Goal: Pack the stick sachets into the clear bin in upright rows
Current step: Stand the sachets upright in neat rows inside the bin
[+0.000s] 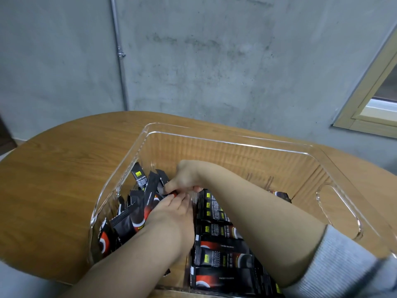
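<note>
A clear plastic bin [236, 145] stands on the wooden table. Both my hands are inside it. Black stick sachets with red and yellow print fill its near half: a loose leaning bunch [137, 203] at the left wall, and a tidy row [219, 250] lying stacked in the middle. My right hand [187, 175] pinches the end of one sachet [169, 191] from above. My left hand [174, 211] rests on the loose bunch, fingertips touching the same sachet. The far half of the bin is bare.
The round wooden table [53, 179] extends left of the bin. A grey concrete wall with a metal pipe [119, 54] stands behind it. A window frame [369, 100] is at the right. The bin's cut-out handle [339, 209] faces right.
</note>
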Motion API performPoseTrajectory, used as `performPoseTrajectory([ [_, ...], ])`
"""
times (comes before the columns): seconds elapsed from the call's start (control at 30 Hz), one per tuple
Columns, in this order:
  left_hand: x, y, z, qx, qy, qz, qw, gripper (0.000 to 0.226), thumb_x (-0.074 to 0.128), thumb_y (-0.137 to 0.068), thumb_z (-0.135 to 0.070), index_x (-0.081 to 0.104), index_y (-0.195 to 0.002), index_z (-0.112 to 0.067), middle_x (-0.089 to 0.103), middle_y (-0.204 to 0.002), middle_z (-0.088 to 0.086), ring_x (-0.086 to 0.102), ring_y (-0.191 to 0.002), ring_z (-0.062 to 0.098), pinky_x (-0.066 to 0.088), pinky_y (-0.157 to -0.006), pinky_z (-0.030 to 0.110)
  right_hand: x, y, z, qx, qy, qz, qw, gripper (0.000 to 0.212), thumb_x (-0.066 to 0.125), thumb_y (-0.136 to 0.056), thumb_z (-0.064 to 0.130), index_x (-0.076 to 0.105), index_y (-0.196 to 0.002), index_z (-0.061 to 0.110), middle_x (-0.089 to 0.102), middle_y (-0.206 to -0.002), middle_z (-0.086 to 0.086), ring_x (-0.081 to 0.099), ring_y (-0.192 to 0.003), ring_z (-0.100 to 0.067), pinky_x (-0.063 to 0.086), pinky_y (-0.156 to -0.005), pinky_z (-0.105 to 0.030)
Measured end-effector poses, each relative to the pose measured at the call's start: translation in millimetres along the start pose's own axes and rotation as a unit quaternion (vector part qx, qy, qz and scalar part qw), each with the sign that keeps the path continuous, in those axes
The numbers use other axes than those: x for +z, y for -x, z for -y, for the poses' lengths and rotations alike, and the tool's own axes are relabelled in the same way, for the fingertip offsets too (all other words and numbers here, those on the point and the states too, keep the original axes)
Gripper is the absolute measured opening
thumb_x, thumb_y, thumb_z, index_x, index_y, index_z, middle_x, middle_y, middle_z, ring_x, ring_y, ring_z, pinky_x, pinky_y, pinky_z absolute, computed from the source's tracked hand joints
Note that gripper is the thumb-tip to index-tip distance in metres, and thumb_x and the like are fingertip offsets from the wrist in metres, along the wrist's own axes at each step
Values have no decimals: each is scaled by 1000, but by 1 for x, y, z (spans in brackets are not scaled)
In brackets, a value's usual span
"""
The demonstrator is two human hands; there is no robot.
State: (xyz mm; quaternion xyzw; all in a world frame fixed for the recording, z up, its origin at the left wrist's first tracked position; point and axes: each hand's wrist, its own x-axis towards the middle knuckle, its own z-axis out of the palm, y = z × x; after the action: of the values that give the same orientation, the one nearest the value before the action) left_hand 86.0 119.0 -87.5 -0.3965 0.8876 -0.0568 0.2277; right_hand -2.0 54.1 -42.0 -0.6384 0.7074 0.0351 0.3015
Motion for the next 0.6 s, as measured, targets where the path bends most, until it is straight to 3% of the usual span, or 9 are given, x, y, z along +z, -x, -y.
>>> performPoseTrajectory([
  [0.27,-1,0,-2,-6,-16,-10,1000,71,34,-98,-25,-9,-150,-3,-19,-158,13,-20,-145,26,-12,-116,39,8,-2,-14,-59,-74,-85,992,44,74,-81,30,45,-55,8,39,-51,-3,36,-45,-18,30,-45,-25],
  [0.37,2,0,-2,-8,-25,-12,1000,72,36,-98,-26,-9,-150,-2,-17,-158,14,-20,-145,28,-13,-116,40,11,-2,-23,-83,-120,-112,983,37,71,-84,24,49,-60,7,41,-55,-3,37,-49,-18,32,-48,-26],
  [0.47,2,-1,-2,-7,-30,-7,999,74,38,-98,-24,-9,-150,-2,-17,-158,15,-20,-145,28,-12,-116,41,12,-2,-25,-109,-163,-151,969,26,66,-88,23,63,-76,1,67,-73,-10,63,-69,-26,52,-68,-31],
  [0.53,2,0,-1,-6,-28,-2,1000,74,38,-97,-22,-10,-150,-2,-18,-158,13,-19,-145,28,-12,-116,40,9,2,-24,-133,-209,-176,953,19,63,-90,21,67,-88,2,72,-85,-10,69,-80,-24,54,-83,-35],
  [0.6,1,1,-1,-5,-24,3,1000,74,39,-97,-20,-10,-150,-3,-19,-158,13,-18,-145,27,-11,-117,40,4,11,-23,-159,-228,-211,937,14,62,-91,20,65,-85,9,72,-81,-5,67,-74,-17,53,-80,-31],
])
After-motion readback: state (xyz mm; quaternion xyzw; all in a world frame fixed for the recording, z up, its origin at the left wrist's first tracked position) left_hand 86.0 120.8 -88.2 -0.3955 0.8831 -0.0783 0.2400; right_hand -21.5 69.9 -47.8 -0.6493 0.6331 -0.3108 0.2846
